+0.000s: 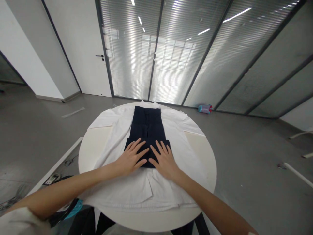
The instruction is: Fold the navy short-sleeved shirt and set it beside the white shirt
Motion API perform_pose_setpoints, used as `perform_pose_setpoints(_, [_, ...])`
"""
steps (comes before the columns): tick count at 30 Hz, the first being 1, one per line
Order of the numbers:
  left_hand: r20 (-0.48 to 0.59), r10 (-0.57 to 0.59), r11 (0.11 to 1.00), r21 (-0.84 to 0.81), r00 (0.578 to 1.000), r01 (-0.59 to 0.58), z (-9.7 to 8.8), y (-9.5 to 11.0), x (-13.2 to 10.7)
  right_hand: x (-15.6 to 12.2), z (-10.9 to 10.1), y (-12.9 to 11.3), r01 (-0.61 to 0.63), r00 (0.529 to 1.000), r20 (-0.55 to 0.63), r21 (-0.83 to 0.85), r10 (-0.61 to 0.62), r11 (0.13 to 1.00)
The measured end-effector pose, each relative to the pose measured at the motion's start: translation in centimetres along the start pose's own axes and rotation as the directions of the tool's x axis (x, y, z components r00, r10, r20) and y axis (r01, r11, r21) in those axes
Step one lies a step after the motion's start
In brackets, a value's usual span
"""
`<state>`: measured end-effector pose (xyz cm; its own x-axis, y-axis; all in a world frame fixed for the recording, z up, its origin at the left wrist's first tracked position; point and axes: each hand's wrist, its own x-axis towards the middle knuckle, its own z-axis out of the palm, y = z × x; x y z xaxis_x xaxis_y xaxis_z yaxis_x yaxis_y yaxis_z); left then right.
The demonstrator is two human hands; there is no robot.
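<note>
A round white table [210, 164] stands on a grey floor [244, 147], with a white door [83, 49] far left, a blind-covered glass wall [171, 49] behind, a small blue-and-red object [204, 108] at its foot, and a white strip [73, 112] lying left.

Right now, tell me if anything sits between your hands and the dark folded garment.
Nothing visible does. The left hand and right hand lie flat on the near end of the dark folded garment, which rests on a white shirt spread over the round table.
</note>
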<state>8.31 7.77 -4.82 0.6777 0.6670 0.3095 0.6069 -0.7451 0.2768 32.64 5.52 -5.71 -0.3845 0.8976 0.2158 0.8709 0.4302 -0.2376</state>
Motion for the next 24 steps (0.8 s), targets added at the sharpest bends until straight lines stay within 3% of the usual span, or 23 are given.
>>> perform_pose_setpoints(3, [0.072,0.015,0.998,0.053,0.997,-0.018,2.2,-1.7,1.3,0.5,1.0,0.8,0.038,0.994,0.106,-0.01,-0.037,0.999])
perform_pose_setpoints(8, [0.081,-0.052,0.997,0.06,0.995,0.047,3.9,-3.0,0.8,0.2,0.8,3.3,-0.002,0.994,0.112,-0.013,0.004,1.0])
perform_pose_setpoints(11, [0.106,-0.053,0.999,0.017,0.993,0.052,3.3,-3.1,1.0,0.5,0.7,4.6,0.011,0.997,0.076,0.052,-0.015,0.999])
perform_pose_setpoints(13, [0.127,-0.045,0.997,-0.059,0.991,0.053,2.4,-4.3,2.2,1.8,0.6,5.7,-0.014,1.0,-0.025,0.129,0.017,0.992])
perform_pose_setpoints(15, [0.117,-0.078,0.978,-0.182,0.99,0.099,1.1,-6.8,4.6,4.4,0.3,7.3,-0.072,0.982,-0.153,0.252,0.114,0.965])
perform_pose_setpoints(17, [0.053,-0.23,0.915,-0.327,0.972,0.234,-0.4,-10.4,8.0,8.3,-0.3,9.2,-0.138,0.944,-0.218,0.424,0.249,0.895])
perform_pose_setpoints(19, [-0.024,-0.466,0.78,-0.482,0.884,0.398,-1.8,-14.4,11.7,12.8,-0.9,10.9,-0.211,0.908,-0.171,0.601,0.382,0.771])
perform_pose_setpoints(21, [0.022,-0.703,0.541,-0.632,0.711,0.555,-2.9,-18.0,15.0,17.3,-1.2,12.4,-0.291,0.866,-0.086,0.716,0.493,0.635])
perform_pose_setpoints(23, [0.069,-0.786,0.414,-0.681,0.615,0.605,-3.4,-20.6,17.6,21.0,-1.1,13.4,-0.374,0.802,0.014,0.791,0.597,0.484])
perform_pose_setpoints(24, [0.087,-0.801,0.378,-0.694,0.592,0.613,-3.4,-21.6,18.6,22.4,-0.9,13.8,-0.402,0.777,0.05,0.807,0.628,0.432])
